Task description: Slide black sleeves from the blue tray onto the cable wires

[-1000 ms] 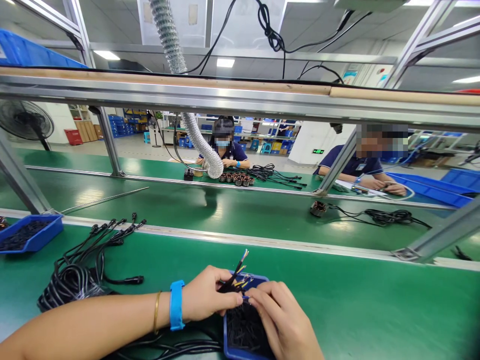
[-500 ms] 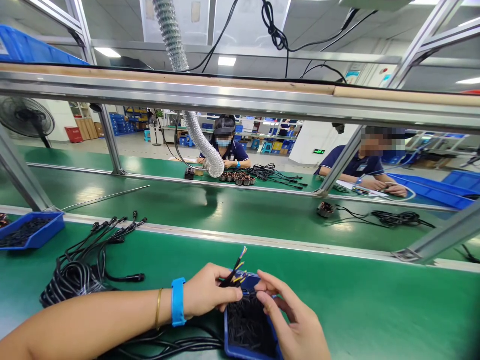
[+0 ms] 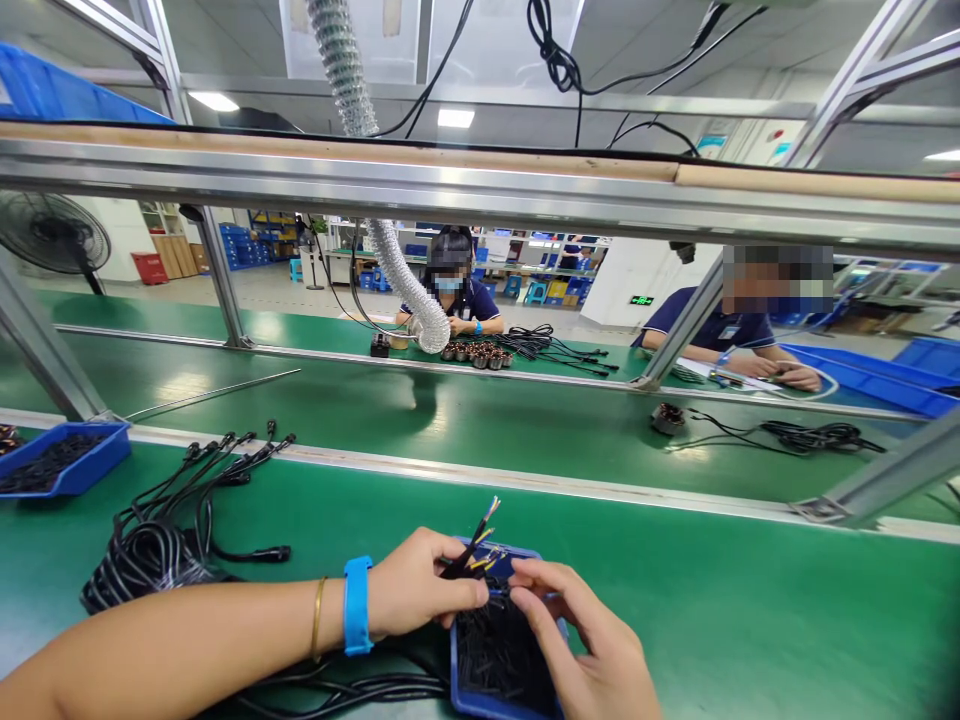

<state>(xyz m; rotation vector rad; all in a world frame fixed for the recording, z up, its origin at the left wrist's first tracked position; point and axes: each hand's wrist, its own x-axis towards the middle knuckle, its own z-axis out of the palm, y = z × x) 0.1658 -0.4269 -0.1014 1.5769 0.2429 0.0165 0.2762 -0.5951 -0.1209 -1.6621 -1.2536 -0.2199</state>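
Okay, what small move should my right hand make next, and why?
Probably ease your right hand slightly closer to the black cables: your left hand grips them with coloured wire ends sticking out, and the right fingertips are just beside it, above a blue bin of short black pieces. Whether they hold anything is unclear.

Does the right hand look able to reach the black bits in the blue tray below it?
Probably yes: the right hand is over the right side of the blue tray, and black bits lie uncovered beside that hand.
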